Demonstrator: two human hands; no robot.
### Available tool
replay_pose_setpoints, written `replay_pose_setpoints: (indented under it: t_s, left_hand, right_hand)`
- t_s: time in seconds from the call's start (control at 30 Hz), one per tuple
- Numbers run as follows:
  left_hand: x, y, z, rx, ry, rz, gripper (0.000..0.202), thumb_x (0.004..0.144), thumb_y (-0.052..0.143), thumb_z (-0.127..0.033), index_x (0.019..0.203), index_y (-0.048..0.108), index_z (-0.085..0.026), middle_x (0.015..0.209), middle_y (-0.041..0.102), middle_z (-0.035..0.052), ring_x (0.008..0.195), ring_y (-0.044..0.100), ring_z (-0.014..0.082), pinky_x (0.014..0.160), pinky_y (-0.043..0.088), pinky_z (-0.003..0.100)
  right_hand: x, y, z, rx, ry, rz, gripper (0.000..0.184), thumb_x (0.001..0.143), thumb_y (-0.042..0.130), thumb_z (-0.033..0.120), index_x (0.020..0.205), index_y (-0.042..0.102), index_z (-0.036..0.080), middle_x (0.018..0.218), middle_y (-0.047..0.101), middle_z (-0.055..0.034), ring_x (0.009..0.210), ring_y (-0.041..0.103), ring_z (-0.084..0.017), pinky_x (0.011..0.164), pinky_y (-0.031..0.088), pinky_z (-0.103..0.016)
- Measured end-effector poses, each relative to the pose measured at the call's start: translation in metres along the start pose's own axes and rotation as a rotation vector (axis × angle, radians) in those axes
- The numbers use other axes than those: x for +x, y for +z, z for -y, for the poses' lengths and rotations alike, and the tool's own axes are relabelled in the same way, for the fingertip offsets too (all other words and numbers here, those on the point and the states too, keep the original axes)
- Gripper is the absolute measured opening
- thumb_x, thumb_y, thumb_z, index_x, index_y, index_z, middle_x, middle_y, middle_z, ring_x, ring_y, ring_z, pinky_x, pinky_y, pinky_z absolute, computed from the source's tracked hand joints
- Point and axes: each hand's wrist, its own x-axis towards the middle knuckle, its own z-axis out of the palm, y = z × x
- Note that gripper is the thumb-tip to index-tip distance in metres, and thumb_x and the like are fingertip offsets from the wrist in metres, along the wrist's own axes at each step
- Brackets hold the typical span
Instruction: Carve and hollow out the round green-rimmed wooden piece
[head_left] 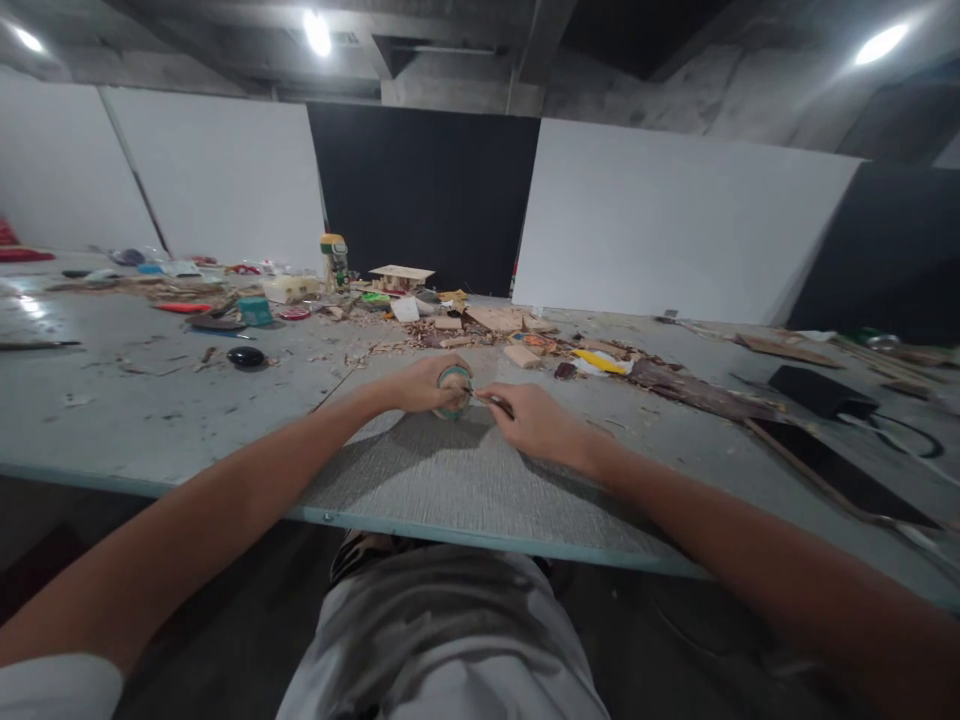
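My left hand (421, 385) is closed around a small round container (454, 384) with a greenish rim, held just above a grey textured mat (450, 470) on the table. My right hand (534, 422) is closed in a pinch on a thin metal tool (491, 399) whose tip reaches the container's rim. The two hands meet at the middle of the table. What is inside the container is hidden.
The grey table (112, 420) carries wood scraps and shavings (480, 330) behind the hands, a small wooden model (401, 275), a teal box (256, 311), a black round lid (246, 357) and a bottle (334, 258). Dark boards and a cable (847, 470) lie at the right.
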Motion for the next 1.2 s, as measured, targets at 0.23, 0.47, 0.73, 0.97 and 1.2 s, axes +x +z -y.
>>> replay_pose_setpoints:
  t_s: [0.23,0.47,0.73,0.97,1.2]
  left_hand:
    - [-0.002,-0.001,0.003,-0.034,0.043,-0.005,0.032,0.093,0.039,-0.032,0.110,0.062,-0.017,0.112,0.068,0.0098,0.105,0.063,0.0235,0.094,0.048,0.036]
    - [-0.002,0.008,-0.001,0.072,-0.038,-0.127,0.040,0.095,0.035,-0.034,0.125,0.055,-0.017,0.123,0.065,0.0136,0.112,0.061,0.0276,0.096,0.047,0.042]
    - [0.000,0.015,-0.001,0.118,-0.140,-0.195,0.040,0.094,0.035,-0.032,0.123,0.058,-0.017,0.123,0.066,0.0137,0.115,0.061,0.0276,0.100,0.047,0.042]
    - [0.001,0.011,0.002,0.087,-0.125,-0.151,0.040,0.096,0.033,-0.035,0.124,0.056,-0.018,0.119,0.066,0.0125,0.106,0.063,0.0265,0.091,0.049,0.039]
    - [0.000,0.013,-0.002,0.088,-0.082,-0.155,0.049,0.101,0.023,-0.042,0.123,0.058,-0.015,0.112,0.068,0.0131,0.101,0.064,0.0265,0.087,0.049,0.039]
  right_hand:
    - [0.000,-0.006,0.005,0.123,0.036,0.055,0.033,0.091,0.050,0.015,0.113,0.075,0.014,0.106,0.076,-0.0116,0.085,0.069,-0.020,0.078,0.049,-0.029]
    - [0.002,-0.003,0.002,0.088,0.070,-0.037,0.037,0.093,0.047,0.016,0.122,0.070,0.016,0.117,0.073,-0.0118,0.098,0.068,-0.023,0.087,0.047,-0.032]
    - [-0.002,0.003,0.012,0.134,0.118,0.069,0.027,0.093,0.044,0.014,0.112,0.065,0.016,0.105,0.073,-0.0101,0.087,0.064,-0.020,0.075,0.045,-0.029]
    - [-0.003,-0.003,0.020,0.125,0.002,0.047,0.032,0.091,0.049,0.016,0.113,0.073,0.018,0.104,0.076,-0.0070,0.080,0.066,-0.019,0.071,0.044,-0.028]
    - [-0.004,0.005,0.017,0.078,-0.057,-0.020,0.045,0.087,0.048,0.011,0.125,0.072,0.020,0.114,0.075,-0.0085,0.092,0.070,-0.021,0.083,0.049,-0.030]
